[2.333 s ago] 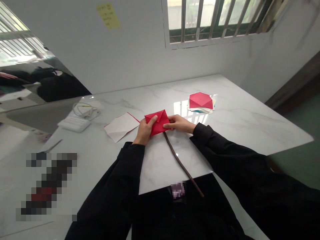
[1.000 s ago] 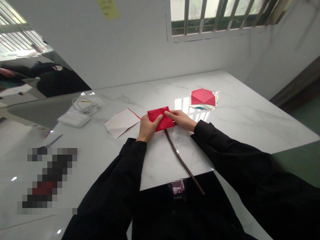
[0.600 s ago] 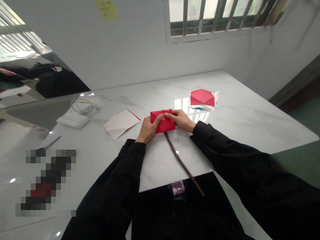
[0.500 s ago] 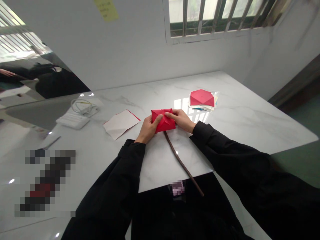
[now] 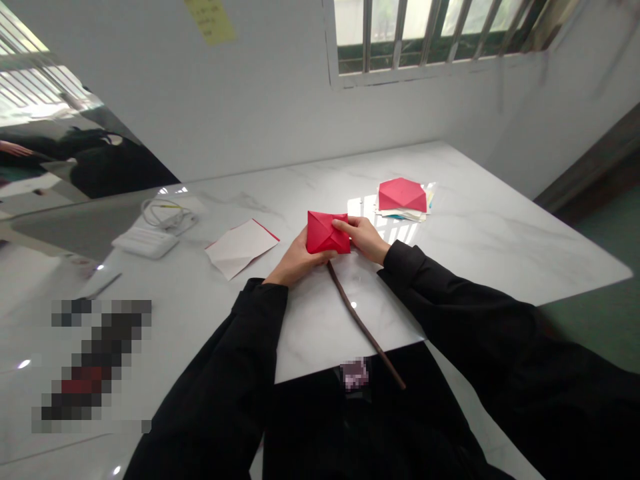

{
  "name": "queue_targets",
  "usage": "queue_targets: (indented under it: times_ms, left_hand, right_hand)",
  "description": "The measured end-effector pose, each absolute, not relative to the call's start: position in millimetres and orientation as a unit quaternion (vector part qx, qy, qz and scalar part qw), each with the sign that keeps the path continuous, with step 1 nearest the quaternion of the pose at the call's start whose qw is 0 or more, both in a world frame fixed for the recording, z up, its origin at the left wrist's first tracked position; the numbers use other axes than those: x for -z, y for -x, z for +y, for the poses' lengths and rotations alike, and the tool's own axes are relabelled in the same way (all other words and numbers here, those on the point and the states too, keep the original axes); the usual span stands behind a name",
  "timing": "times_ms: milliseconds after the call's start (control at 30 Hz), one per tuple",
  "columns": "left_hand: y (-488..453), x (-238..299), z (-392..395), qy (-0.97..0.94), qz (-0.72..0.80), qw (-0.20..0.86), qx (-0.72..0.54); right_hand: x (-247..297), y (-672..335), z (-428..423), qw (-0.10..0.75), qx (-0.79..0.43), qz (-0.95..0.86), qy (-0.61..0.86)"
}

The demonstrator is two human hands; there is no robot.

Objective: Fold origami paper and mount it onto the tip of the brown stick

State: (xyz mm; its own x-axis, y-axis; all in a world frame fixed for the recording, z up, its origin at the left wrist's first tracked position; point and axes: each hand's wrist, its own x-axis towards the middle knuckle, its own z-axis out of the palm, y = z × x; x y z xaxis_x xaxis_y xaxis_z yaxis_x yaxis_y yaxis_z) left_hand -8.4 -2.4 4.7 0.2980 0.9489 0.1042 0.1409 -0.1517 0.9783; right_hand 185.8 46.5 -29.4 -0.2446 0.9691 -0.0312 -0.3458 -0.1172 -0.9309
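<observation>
A folded red paper envelope [image 5: 324, 233] is held up between my two hands above the table. My left hand [image 5: 299, 261] grips it from the left and below, the thumb lying along its lower edge. At the right edge, my right hand [image 5: 367, 235] pinches it with the thumb on its front face; the fingers behind are hidden. Diagonal creases run across the paper. Below the envelope a thin brown stick [image 5: 359, 317] slants down to the right, its lower end over the table's front edge. Its upper end is hidden by my left hand and the envelope.
A white sheet with a red edge [image 5: 243, 249] lies left of my hands. Back right sits a paper stack topped by another red folded piece [image 5: 402, 195]. White boxes [image 5: 146, 241] with a cable are farther left, near a blurred dark item [image 5: 97, 357]. A barred window [image 5: 425, 33] is behind.
My left thumb has moved from the envelope's front face down to its lower edge. The envelope has shifted slightly up and turned a little. My right hand keeps its pinch.
</observation>
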Motion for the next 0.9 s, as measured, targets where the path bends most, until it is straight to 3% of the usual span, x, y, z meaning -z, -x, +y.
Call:
queue_targets:
  times_ms: [367,900]
  left_hand:
    - [7.0,2.3,4.7,-0.554,0.492,0.486,-0.463]
    - [5.4,3.1,3.6,-0.566,0.514,0.456,-0.455]
  right_hand:
    - [15.8,-190.1,35.7,0.476,-0.644,-0.501,0.329]
    - [14.8,-188.9,37.7,0.465,-0.675,-0.454,0.350]
